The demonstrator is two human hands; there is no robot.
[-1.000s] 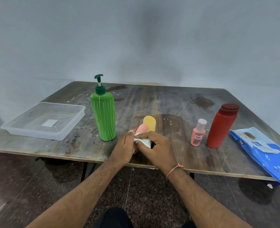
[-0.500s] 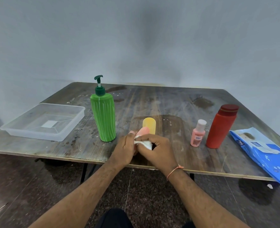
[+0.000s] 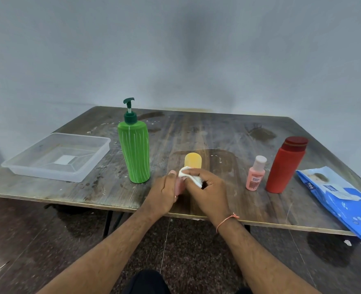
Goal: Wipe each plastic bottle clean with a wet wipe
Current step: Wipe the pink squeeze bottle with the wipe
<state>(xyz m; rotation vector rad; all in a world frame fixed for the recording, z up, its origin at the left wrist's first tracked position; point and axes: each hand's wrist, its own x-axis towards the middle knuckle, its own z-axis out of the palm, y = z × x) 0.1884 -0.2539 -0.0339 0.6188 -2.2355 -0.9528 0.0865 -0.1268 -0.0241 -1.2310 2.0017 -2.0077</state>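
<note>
the near-left approach is blocked by the tall green ribbed pump bottle point(image 3: 134, 152), standing just left of the hands. bare dark wooden table point(image 3: 217, 132) is left between the yellow-capped bottle point(image 3: 193, 163) and the small pink bottle point(image 3: 255, 174). the right is obstructed by the red cylindrical bottle point(image 3: 284, 165) and blue wipes packet point(image 3: 341, 200).

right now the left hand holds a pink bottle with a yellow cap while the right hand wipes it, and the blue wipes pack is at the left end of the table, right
Not quite. The blue wipes pack lies at the right end of the table, as the head view shows. The rest holds: the left hand holds the pink bottle while the right hand wipes it.
</note>
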